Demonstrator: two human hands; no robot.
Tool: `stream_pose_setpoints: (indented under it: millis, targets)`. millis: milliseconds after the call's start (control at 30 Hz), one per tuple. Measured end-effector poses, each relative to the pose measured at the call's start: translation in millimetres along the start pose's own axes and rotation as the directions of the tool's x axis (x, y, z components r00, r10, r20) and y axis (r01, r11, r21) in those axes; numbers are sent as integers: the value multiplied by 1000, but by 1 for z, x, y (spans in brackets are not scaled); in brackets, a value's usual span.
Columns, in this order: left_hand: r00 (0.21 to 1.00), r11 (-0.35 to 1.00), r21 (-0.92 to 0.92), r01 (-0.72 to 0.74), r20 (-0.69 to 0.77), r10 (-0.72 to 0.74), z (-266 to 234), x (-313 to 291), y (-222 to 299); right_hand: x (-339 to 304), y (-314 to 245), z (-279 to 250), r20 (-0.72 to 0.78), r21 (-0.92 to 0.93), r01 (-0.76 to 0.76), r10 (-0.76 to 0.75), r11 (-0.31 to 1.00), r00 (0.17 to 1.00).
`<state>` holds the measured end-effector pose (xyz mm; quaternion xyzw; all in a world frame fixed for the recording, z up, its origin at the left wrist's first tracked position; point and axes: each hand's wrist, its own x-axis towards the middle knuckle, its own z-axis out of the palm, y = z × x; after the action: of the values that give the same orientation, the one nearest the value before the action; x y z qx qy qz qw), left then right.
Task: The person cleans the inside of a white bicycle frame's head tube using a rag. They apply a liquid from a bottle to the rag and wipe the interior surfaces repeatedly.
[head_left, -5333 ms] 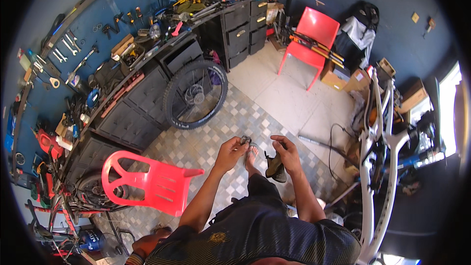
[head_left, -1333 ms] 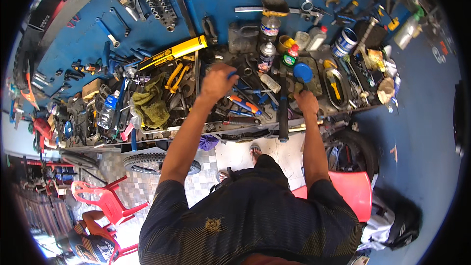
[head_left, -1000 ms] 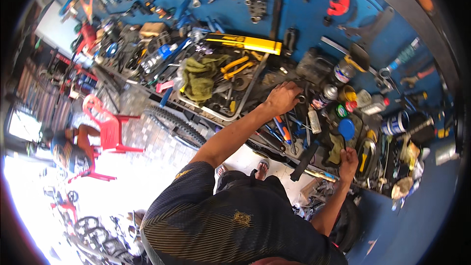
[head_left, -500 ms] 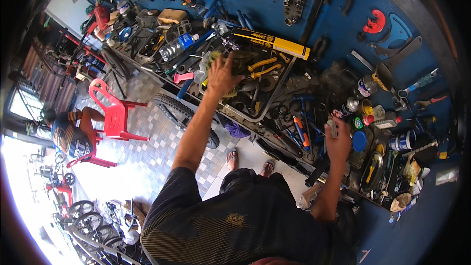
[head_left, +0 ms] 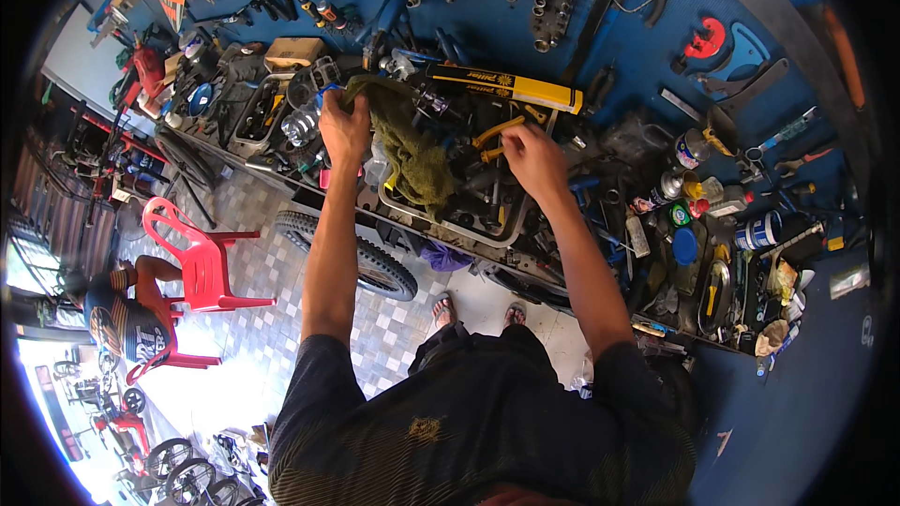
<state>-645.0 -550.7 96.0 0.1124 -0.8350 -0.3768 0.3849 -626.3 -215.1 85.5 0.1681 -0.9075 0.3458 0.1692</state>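
Head view: I see the green cloth (head_left: 419,167) over the tray (head_left: 492,241), to the right of the left hand (head_left: 345,128), which is nearer.
Cloth axis: long, from upper left to lower right.
Left fingers: pinching its upper end.
Right hand (head_left: 532,157): fingers curled beside yellow handles (head_left: 497,134); I cannot tell if gripping.
Printing: letters on yellow-and-black box (head_left: 511,87).

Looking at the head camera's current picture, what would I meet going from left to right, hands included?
Red plastic chair → left hand → olive cloth → right hand → round blue lid → blue-and-white can.
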Motion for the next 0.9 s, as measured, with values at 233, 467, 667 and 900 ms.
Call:
stream_pose_setpoints:
  millis: [233, 467, 667, 900]
  targets:
    - [916, 976, -93, -196, 339, 216, 6, -32, 25, 90, 42, 91, 85, -493, 29, 15, 869, 996]
    - [868, 966, -108, -236, 424, 259, 7, -63, 26, 135, 68, 48, -39, 643, -251, 358, 723, 933]
    - [909, 943, -328, -58, 372, 185, 16, -65, 89, 151, 22, -26, 203, 968, -241, 341, 73, 918]
    - [924, 854, -515, 68, 355, 141, 22, -88, 192, 94, -4, -93, 362, 904, -410, 294, 119, 885]
